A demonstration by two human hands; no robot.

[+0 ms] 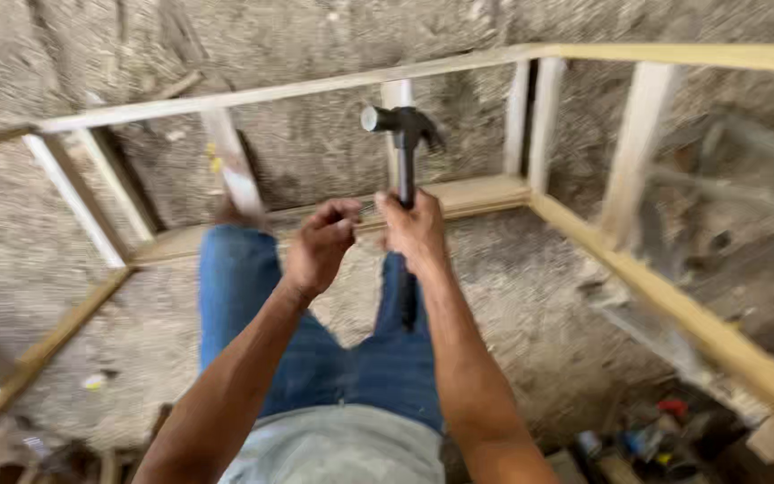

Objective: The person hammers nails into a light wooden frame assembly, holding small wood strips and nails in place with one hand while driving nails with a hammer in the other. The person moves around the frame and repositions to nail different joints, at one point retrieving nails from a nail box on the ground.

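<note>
My right hand (414,230) grips the dark handle of a black claw hammer (402,134), its head raised upright above my hands. My left hand (320,244) is beside it, fingers pinched together near the lower wooden rail (472,194); whatever it pinches is too small and blurred to make out. Both hands hover over a wooden frame (270,91) of pale slats that surrounds me. My legs in blue jeans (244,296) stand inside the frame.
The frame's right rail (674,305) runs diagonally toward the lower right, with upright slats (635,134) joining the top rail. The ground is rough grey concrete (530,305). Small coloured items and tools (656,439) lie at the bottom right.
</note>
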